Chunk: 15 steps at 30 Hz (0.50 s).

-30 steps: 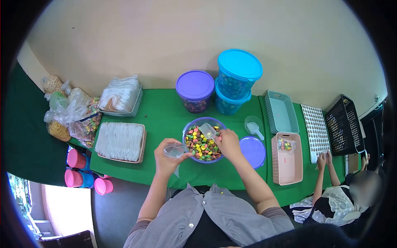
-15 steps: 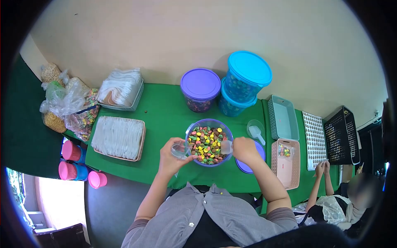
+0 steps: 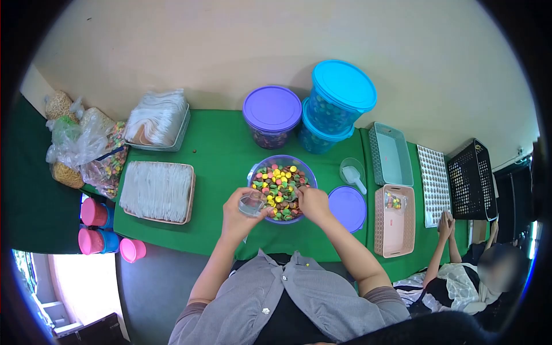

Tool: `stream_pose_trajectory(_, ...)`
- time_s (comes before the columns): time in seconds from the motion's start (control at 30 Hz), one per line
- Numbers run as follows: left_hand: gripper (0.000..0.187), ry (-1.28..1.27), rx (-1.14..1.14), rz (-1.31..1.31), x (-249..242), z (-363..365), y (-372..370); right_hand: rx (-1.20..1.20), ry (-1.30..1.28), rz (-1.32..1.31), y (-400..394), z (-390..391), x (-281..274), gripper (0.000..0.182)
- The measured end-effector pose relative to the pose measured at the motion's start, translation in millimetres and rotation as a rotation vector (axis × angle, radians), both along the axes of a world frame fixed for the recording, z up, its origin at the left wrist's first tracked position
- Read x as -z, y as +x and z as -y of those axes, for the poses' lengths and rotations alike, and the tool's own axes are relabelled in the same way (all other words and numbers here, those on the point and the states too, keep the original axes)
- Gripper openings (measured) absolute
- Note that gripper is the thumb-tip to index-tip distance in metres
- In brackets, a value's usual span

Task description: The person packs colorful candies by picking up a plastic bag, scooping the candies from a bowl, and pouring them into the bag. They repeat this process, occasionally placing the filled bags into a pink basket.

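A purple-rimmed clear bowl [image 3: 257, 167] full of small coloured candies [image 3: 279, 181] sits mid-table on the green cloth. My left hand [image 3: 237, 218] holds a small clear plastic bag [image 3: 252, 203] open at the bowl's near-left rim. My right hand [image 3: 313, 204] is closed around a small clear scoop, mostly hidden by my fingers, low at the bowl's near-right edge among the candies.
Behind the bowl stand a purple-lidded tub [image 3: 271, 115] and stacked blue-lidded tubs [image 3: 339, 98]. Purple lid [image 3: 348, 208], spare scoop [image 3: 353, 175], pink basket [image 3: 394, 221] and teal basket [image 3: 391, 154] lie right. Trays of clear bags [image 3: 155, 190] lie left. Another person's hands [image 3: 445, 224] rest far right.
My right hand with the scoop swung out to the bowl's right edge, then came back left to the near rim beside the bag. My left hand stayed holding the bag.
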<state>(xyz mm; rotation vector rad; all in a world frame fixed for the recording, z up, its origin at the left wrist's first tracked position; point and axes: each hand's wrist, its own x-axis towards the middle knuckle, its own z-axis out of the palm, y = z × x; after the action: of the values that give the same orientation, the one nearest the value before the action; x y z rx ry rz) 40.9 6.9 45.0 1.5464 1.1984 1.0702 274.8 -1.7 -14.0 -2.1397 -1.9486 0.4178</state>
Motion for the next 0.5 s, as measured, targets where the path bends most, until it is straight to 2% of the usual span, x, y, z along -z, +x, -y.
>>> stream_pose_trajectory(0.13, 0.051, 0.000, -0.010, 0.033, -1.6, -4.3, -3.4, 0.023, -0.098, -0.111, 3.3, -5.5, -7.2, 0.028)
stream_pose_trajectory(0.27, 0.051, 0.013, -0.152, -0.129, 30.5, -22.2, -19.0, 0.015, -0.104, -0.174, 3.8, -6.1, -5.2, 0.023)
stream_pose_trajectory(0.33, 0.050, 0.023, -0.185, -0.159, 49.0, -31.3, -19.2, -0.090, 0.201, -0.118, -1.4, -5.7, -6.0, 0.022)
stream_pose_trajectory(0.37, 0.049, -0.026, -0.170, -0.155, 57.5, -34.5, -18.9, -0.094, 0.201, -0.121, -3.4, -8.8, -5.7, 0.022)
stream_pose_trajectory(0.43, 0.048, -0.073, -0.161, -0.156, 71.4, -37.1, -18.3, 0.133, 0.315, -0.621, -6.2, -19.5, -2.1, 0.030)
stream_pose_trajectory(0.47, 0.047, -0.172, -0.132, -0.060, 77.4, -37.9, -15.4, 0.244, 0.221, -0.960, -0.2, -27.0, 21.2, 0.030)
stream_pose_trajectory(0.5, 0.046, -0.268, -0.100, 0.036, 82.2, -39.7, -13.0, 0.243, 0.224, -0.962, -1.0, -28.6, 26.7, 0.030)
